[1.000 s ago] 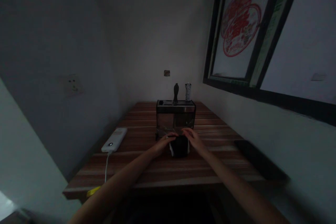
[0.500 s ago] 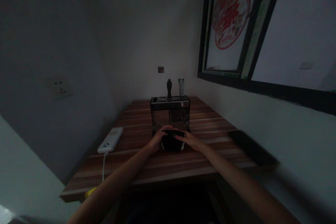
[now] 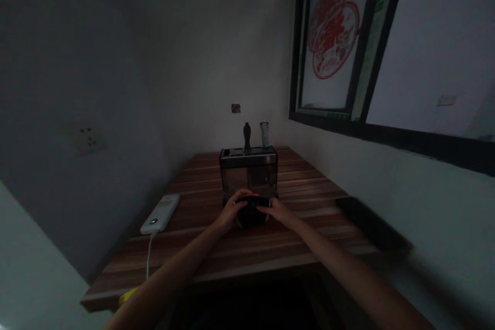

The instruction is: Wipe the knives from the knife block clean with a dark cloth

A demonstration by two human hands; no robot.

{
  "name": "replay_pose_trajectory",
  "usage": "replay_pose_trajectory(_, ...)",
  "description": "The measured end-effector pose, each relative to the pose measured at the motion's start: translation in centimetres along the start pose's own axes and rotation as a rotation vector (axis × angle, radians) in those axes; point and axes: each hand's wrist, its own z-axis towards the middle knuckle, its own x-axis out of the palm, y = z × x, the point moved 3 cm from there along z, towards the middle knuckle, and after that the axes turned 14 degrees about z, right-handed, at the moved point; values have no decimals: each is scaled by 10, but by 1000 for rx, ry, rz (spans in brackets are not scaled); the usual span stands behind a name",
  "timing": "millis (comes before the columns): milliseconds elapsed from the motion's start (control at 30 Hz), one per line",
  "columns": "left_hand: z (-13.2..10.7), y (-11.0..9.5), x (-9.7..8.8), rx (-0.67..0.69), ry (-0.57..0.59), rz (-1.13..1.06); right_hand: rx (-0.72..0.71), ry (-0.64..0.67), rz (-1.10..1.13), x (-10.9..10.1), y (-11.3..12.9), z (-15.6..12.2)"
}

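Note:
Between my hands is a small black object (image 3: pixel 252 215) with a pale edge low on its side; the dim light hides what kind of thing it is. It rests on or just above the wooden table (image 3: pixel 209 263). My left hand (image 3: pixel 232 207) grips its left side, fingers reaching over the top. On the other side my right hand (image 3: pixel 279 210) closes round it, thumb on the near face. Directly behind stands a box-shaped holder (image 3: pixel 249 160) with a see-through front, a black handle (image 3: pixel 247 136) and a silver patterned handle (image 3: pixel 265 134) rising from its top.
A white power bank (image 3: pixel 160 214) with a white cable (image 3: pixel 149 258) lies at the left edge, near something yellow (image 3: pixel 127 295). To the right is a flat black object (image 3: pixel 371 221). Walls border the table, with a dark-framed window (image 3: pixel 330 118) on the right.
The view has shifted slightly, so the table and its things sit a little lower. My right fingers have moved slightly on the black object; both hands keep hold of it.

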Motion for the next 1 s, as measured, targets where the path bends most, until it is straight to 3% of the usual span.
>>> replay_pose_trajectory(133,0,-9,-3,144,10,260,-76,22,16,-2,3,3)
replay_pose_trajectory(300,-1,-36,-10,371,-240,583,-51,-36,35,-10,1,5)
replay_pose_trajectory(367,0,-55,-6,487,-259,706,-42,-72,37,-12,3,4)
replay_pose_trajectory(533,28,-118,20,697,-72,924,-44,-107,56,-10,7,1)
replay_pose_trajectory(700,94,-169,36,769,-70,1062,-49,-138,78,-13,1,3)
replay_pose_trajectory(833,146,-184,44,834,-2,1279,-85,-155,40,-16,-3,6)
replay_pose_trajectory(1000,190,-173,52,807,336,1842,-71,-142,-7,-15,-5,9)
